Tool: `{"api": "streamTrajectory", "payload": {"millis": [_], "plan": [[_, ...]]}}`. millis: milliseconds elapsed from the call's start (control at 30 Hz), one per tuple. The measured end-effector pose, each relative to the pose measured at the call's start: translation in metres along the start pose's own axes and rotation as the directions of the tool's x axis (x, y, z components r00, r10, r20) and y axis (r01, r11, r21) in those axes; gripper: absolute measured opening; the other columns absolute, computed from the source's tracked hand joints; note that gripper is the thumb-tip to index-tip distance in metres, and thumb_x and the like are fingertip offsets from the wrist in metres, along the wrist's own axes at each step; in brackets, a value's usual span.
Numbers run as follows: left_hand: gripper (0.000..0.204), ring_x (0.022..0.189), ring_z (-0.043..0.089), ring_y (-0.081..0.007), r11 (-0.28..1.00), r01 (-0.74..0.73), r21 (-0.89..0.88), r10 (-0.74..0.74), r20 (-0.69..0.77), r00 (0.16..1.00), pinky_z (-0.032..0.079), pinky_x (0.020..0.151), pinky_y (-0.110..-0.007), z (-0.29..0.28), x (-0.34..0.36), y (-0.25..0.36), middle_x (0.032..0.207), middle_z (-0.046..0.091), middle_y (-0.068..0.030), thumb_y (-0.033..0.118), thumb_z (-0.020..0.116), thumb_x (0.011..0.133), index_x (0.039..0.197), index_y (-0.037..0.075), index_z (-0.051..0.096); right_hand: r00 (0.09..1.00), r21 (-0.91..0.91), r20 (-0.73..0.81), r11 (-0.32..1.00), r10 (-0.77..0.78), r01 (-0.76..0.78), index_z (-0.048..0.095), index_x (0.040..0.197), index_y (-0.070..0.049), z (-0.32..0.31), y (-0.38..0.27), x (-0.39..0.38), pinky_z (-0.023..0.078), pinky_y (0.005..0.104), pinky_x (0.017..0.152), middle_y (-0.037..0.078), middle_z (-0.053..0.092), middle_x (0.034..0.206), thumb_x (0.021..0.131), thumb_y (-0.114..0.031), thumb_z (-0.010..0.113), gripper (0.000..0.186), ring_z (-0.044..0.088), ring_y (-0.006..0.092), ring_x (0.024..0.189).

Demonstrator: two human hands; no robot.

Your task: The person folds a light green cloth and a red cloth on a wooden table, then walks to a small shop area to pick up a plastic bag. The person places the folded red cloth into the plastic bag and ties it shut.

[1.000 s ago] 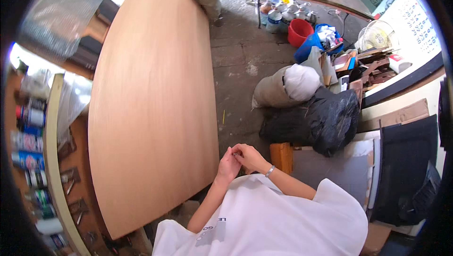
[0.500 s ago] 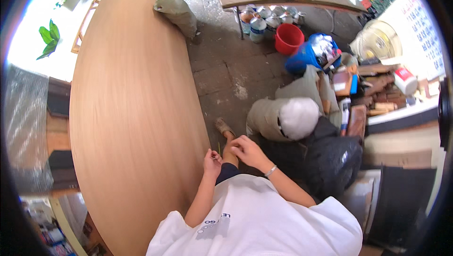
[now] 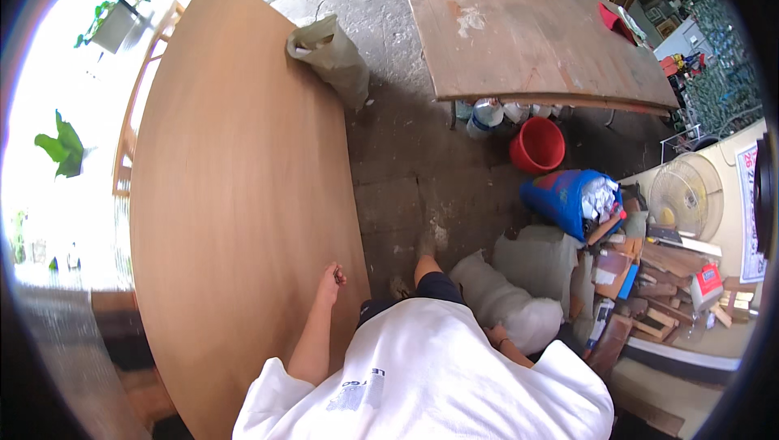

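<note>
My left hand (image 3: 328, 284) is closed over the right edge of a large light-brown wood panel (image 3: 243, 172). A small dark thing shows between its fingers, too small to name. Low at my right side, my right hand (image 3: 497, 334) is beside a pale stuffed sack (image 3: 507, 294). My white shirt partly covers that hand, and its fingers cannot be made out. One of my feet (image 3: 427, 243) is forward on the dark floor.
An open sack (image 3: 331, 54) leans at the panel's far right edge. Ahead stands a worn table (image 3: 535, 34) with bottles (image 3: 485, 117) beneath. To the right are a red bucket (image 3: 538, 146), a blue bin (image 3: 560, 199), a fan (image 3: 686, 196) and wood scraps (image 3: 665, 265).
My hands have moved apart: the right dropped to my right side, while the left shifted left over the panel. The view has moved forward, and one foot is farther ahead.
</note>
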State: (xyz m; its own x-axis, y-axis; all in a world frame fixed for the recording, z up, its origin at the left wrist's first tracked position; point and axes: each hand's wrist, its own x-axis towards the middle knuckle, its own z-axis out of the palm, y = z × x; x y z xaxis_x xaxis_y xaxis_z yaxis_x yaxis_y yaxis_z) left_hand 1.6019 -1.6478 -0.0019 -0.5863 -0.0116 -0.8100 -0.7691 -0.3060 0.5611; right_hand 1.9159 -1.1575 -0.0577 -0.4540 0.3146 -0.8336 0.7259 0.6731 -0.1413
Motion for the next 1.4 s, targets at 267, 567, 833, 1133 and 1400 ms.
{"api": "streamTrajectory", "payload": {"millis": [267,567,833,1133,1400], "plan": [[0.020,0.063,0.060,-0.0149,0.988,0.118,-0.098,-0.129,-0.116,0.985,0.051,0.060,-0.030,0.081,0.177,0.110,0.071,0.060,-0.0012,0.027,0.055,0.096,0.090,0.009,0.062,0.990,0.788,0.108,0.614,-0.094,-0.028,0.070,0.106,0.000,-0.179,-0.253,0.155,0.050,0.0462,0.085,0.026,0.067,0.106,0.092,-0.026,0.058,0.032,0.063,0.0427,0.103],[0.015,0.061,0.056,-0.0096,0.955,-0.294,0.046,0.298,-0.112,0.948,0.044,0.055,-0.024,0.234,0.331,0.464,0.068,0.059,-0.0013,0.018,0.058,0.092,0.084,0.006,0.062,0.780,0.353,-0.378,0.701,-0.499,0.619,0.065,0.105,-0.002,-0.498,-0.541,0.256,0.051,0.0337,0.069,0.012,0.068,0.082,0.097,-0.027,0.060,0.026,0.065,0.0199,0.075],[0.024,0.088,0.064,-0.0170,0.870,-0.490,0.042,0.492,-0.115,0.863,0.052,0.078,-0.029,0.292,0.534,0.711,0.098,0.066,-0.0085,0.020,0.060,0.094,0.107,0.000,0.063,0.731,0.542,-0.584,0.501,-0.353,0.675,0.064,0.109,-0.002,-0.640,-0.696,0.338,0.052,0.0277,0.068,0.005,0.068,0.085,0.100,-0.024,0.056,0.025,0.064,0.0116,0.074],[0.048,0.109,0.059,-0.0295,0.576,-0.192,0.794,0.419,-0.086,0.904,0.047,0.093,-0.039,0.236,0.668,0.745,0.120,0.064,-0.0173,0.036,0.055,0.096,0.124,-0.003,0.060,0.737,0.585,-0.661,0.517,-0.141,0.624,0.063,0.108,-0.003,-0.761,-0.776,0.419,0.055,0.0273,0.072,0.006,0.068,0.095,0.101,-0.021,0.056,0.021,0.066,0.0116,0.084],[0.041,0.094,0.065,-0.0292,0.111,-0.169,0.979,0.029,0.167,0.986,0.049,0.080,-0.039,0.270,0.607,0.711,0.106,0.068,-0.0182,0.032,0.059,0.095,0.114,-0.004,0.062,0.621,0.458,-0.769,0.550,-0.148,0.698,0.065,0.104,-0.005,-0.855,-0.876,0.491,0.054,0.0332,0.072,0.012,0.071,0.091,0.097,-0.020,0.061,0.017,0.070,0.0220,0.082]]}}
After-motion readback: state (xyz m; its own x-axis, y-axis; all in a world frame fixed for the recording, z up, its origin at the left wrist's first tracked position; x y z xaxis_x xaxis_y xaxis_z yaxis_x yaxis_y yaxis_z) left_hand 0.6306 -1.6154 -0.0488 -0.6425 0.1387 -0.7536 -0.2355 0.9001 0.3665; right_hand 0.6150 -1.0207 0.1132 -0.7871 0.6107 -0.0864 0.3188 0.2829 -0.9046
